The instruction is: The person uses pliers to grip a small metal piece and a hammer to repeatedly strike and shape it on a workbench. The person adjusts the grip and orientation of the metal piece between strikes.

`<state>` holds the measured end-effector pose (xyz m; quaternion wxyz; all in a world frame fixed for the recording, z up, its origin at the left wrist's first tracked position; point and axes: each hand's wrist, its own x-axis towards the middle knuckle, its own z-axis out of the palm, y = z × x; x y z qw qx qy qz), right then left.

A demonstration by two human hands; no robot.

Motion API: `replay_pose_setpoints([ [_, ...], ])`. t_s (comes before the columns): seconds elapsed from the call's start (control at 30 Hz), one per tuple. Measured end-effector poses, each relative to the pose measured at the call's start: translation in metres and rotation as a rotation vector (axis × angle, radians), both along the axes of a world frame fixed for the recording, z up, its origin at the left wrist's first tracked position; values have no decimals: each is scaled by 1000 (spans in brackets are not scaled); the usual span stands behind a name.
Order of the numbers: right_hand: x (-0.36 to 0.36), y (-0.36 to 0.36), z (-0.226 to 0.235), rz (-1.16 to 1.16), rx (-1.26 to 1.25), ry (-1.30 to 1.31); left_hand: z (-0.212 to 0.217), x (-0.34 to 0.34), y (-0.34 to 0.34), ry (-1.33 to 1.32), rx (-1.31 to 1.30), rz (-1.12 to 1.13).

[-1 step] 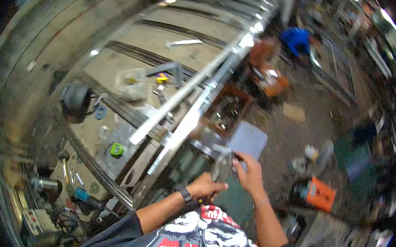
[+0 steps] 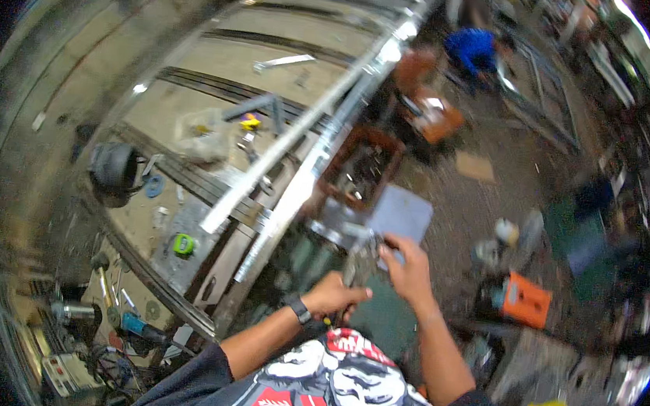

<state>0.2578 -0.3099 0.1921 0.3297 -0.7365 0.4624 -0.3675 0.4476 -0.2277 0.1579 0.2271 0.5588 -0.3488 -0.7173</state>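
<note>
My left hand [image 2: 328, 296], with a dark watch on its wrist, is closed around the lower part of a grey metal tool [image 2: 359, 266]. The tool's exact kind is blurred. At the tool's upper end, my right hand [image 2: 407, 272] has its thumb and fingers bent together. Whether those fingers grip the tool or a small piece on it is hidden. A pale grey flat sheet [image 2: 404, 213] lies just beyond the right hand. Left of the hands runs a long shiny metal bar [image 2: 294, 196] along the workbench's edge.
The slatted metal bench frame carries a green tape measure [image 2: 184, 245], a black welding helmet [image 2: 113, 168] and an angle bracket [image 2: 260, 107]. A rusty bin [image 2: 328, 173] stands beside it. Far right, a person in blue [image 2: 471, 49] bends near a metal frame. An orange box [image 2: 527, 301] sits at right.
The whole view has shifted slightly, so the bench and floor things appear a little further left. Both hands keep nearly the same pose around the grey tool.
</note>
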Motion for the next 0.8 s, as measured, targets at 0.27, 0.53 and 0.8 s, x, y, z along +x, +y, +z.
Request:
replay_pose_setpoints([
  [0.27,-67,-38,26,-261,307,-228,48,-39,-50,311,65,6],
  [0.53,-26,-155,28,-134,307,-251,26,-8,-148,488,111,-50],
  [0.8,40,-277,64,116,456,-215,32,50,-259,498,103,-141],
])
